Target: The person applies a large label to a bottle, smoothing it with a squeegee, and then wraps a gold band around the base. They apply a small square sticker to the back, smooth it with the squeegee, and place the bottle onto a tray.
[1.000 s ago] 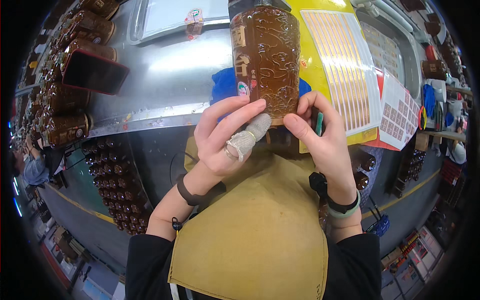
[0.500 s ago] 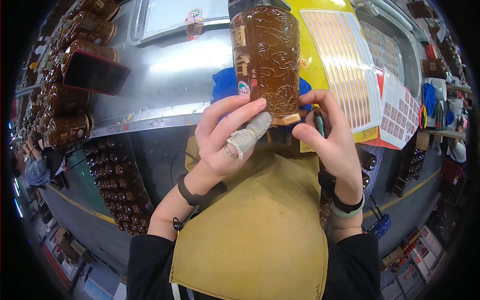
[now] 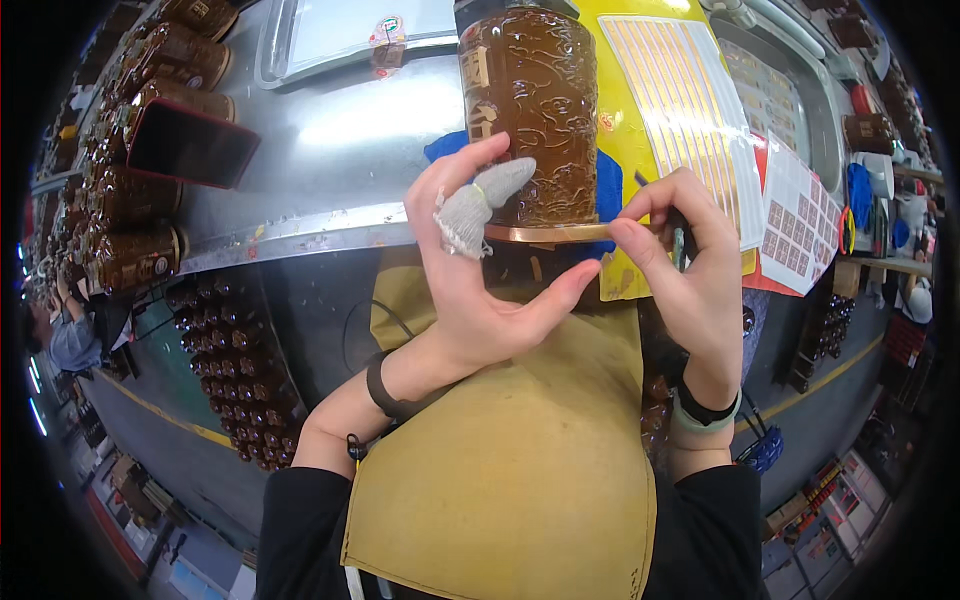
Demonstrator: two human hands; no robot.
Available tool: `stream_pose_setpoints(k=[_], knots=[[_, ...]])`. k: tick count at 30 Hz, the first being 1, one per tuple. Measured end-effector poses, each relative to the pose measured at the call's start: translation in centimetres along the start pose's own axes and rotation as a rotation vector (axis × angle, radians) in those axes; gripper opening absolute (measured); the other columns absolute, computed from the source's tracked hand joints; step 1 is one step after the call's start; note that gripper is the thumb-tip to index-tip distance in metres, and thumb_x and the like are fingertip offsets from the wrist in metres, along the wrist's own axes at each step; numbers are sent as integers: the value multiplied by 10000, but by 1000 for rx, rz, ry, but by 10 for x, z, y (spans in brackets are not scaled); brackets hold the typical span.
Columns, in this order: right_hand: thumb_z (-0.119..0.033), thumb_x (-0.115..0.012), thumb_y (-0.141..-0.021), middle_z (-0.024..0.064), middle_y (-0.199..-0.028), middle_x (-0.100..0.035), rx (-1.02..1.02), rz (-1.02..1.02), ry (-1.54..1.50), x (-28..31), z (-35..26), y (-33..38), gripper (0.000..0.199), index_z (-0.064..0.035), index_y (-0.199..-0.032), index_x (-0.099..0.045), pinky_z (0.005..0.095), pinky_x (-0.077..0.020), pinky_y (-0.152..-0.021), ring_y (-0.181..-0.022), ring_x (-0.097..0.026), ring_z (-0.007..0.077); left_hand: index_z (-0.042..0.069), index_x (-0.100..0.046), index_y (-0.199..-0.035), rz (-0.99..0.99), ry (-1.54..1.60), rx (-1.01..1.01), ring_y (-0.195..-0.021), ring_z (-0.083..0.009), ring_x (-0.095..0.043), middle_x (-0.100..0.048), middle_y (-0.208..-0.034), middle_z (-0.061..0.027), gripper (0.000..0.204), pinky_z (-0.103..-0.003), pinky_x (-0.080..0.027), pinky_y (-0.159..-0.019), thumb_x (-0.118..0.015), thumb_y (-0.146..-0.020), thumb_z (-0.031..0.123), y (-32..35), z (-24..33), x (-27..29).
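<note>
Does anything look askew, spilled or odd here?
No spill stands out. The red-edged phone at left looks oddly placed: it sits aslant, overlapping brown bottles in this view. The gold strip juts past the centre bottle, but the right hand pinches that end.

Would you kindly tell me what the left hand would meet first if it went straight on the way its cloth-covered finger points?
The left hand would likely meet the embossed brown bottle first, though whether they touch now is unclear from this view.

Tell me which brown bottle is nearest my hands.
The one lying at centre over the blue cloth, its base edged by the gold strip your right hand pinches; the other bottles sit farther off.
</note>
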State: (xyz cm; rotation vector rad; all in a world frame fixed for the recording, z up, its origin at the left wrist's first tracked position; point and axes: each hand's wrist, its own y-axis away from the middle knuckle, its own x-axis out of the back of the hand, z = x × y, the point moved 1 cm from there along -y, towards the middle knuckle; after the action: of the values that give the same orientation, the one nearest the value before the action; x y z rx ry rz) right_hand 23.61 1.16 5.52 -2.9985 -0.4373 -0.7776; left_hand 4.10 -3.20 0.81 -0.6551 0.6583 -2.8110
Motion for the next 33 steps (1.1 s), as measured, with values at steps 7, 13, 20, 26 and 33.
stream_pose_setpoints(k=[7, 13, 20, 26, 33], knots=[[-78, -775, -845, 71, -830, -599, 33, 36, 80, -5, 2, -1, 142, -4, -911, -673, 320, -453, -735, -769, -538, 194, -13, -546, -1332, 157, 87, 82, -1318, -350, -405, -476, -1432, -172, 641, -435, -330, -1101, -803, -754, 88, -2, -3, -21], [-83, -764, -860, 85, -815, -590, 24, 20, 62, -8, 7, -1, 127, -2, -898, -674, 326, -459, -734, -774, -562, 211, -51, -357, -1468, 25, 117, 84, -1383, -273, -419, -358, -1501, -171, 750, -393, -382, -1149, -756, -836, 17, -1, 1, -13], [-80, -756, -875, 88, -813, -588, 15, 18, 58, -7, 6, 0, 128, 6, -889, -662, 323, -460, -735, -774, -566, 211, -29, -525, -1359, 128, 87, 70, -1326, -362, -395, -467, -1451, -196, 618, -464, -313, -1112, -751, -797, 90, 0, -2, -18], [-90, -755, -879, 90, -810, -589, -14, 19, 48, -8, 5, 1, 139, 11, -885, -660, 322, -459, -745, -784, -564, 212, -48, -512, -1369, 69, 139, 49, -1339, -363, -384, -448, -1474, -206, 593, -461, -298, -1131, -694, -819, 79, 0, -6, -10], [-102, -755, -884, 90, -815, -596, -3, 23, 19, -8, 6, 1, 152, 17, -882, -661, 323, -456, -749, -782, -559, 212, -63, -482, -1396, 59, 113, 46, -1356, -362, -375, -442, -1485, -214, 592, -449, -302, -1144, -642, -840, 58, 2, -9, -10]])
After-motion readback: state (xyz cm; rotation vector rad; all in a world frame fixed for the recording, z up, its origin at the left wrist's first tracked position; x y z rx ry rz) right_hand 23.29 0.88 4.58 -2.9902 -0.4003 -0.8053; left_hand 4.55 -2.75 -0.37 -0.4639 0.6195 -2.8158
